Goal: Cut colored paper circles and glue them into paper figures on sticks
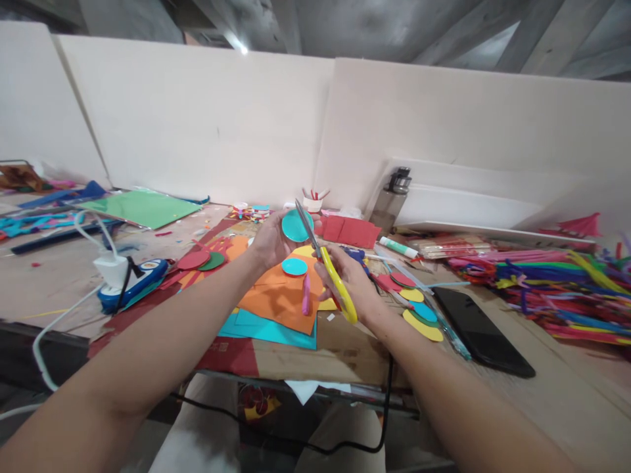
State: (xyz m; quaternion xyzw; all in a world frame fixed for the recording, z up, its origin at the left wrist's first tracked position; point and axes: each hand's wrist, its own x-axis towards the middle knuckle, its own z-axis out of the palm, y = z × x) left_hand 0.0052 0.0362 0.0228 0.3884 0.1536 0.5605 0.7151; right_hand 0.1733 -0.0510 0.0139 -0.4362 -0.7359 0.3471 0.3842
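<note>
My left hand is closed on a round turquoise paper disc, held up above the table. In my right hand is a pair of scissors with yellow handles, its blades lying across the disc's right side. Whether the blades are parted I cannot tell. Below the hands, a second turquoise disc rests on orange paper, and a pink marker lies beside it. Turquoise sheets stick out from under the orange paper.
Several coloured paper discs and a black phone lie to the right, near a heap of pipe cleaners. A glue stick and a bottle stand farther back. On the left is a blue power strip with a white cable.
</note>
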